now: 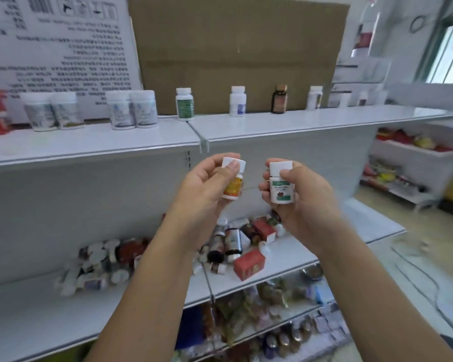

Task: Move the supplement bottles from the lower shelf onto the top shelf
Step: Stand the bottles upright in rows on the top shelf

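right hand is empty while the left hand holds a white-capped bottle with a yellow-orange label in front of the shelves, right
No. The head view shows the right hand gripping a white-capped bottle with a green and red label. The left hand does hold the yellow-orange labelled bottle in front of the shelves.

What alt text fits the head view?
The left hand grips a yellow-labelled bottle and the right hand a green-labelled bottle, both white-capped, held up side by side. The top shelf carries upright bottles; a jumble of bottles and red boxes lies on the lower shelf.
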Available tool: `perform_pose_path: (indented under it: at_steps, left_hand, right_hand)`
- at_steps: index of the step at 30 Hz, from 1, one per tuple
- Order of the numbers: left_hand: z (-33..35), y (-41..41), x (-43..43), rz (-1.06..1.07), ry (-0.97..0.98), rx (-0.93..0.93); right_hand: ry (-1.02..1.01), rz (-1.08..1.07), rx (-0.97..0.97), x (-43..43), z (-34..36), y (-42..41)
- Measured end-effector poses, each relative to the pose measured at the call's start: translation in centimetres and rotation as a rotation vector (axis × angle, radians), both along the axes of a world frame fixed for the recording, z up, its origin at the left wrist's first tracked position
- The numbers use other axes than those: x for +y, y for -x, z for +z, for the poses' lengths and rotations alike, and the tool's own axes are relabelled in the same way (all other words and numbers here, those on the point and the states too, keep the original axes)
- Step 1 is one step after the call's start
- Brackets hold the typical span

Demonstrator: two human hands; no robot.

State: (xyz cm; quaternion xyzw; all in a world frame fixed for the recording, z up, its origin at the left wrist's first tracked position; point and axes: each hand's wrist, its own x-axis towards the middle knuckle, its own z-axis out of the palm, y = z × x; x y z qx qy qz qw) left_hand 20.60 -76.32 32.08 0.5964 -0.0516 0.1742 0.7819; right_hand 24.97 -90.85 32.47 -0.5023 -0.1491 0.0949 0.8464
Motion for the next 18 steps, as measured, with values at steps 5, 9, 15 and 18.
perform_pose_path:
  at_steps: [5,9,15,18]
  left_hand:
    - [2.4,-7.4,-9.1,-0.081,-0.11,-0.027]
    - [5.7,-12.7,-14.8,-0.116,-0.292,-0.045]
    - [10.5,-22.1,-19.1,-0.211,-0.594,-0.057]
    - [12.7,-26.8,-20.5,-0.216,-0.769,-0.027]
  right_hand:
    - [0.096,-0.135,-0.096,-10.6,1.3,-5.4]
    - [0.127,-0.24,-0.125,-17.1,3.0,-9.4]
    - [0.121,-0.337,-0.139,-23.8,5.2,-16.9]
    - [0.158,-0.358,-0.15,-25.8,6.4,-21.7]
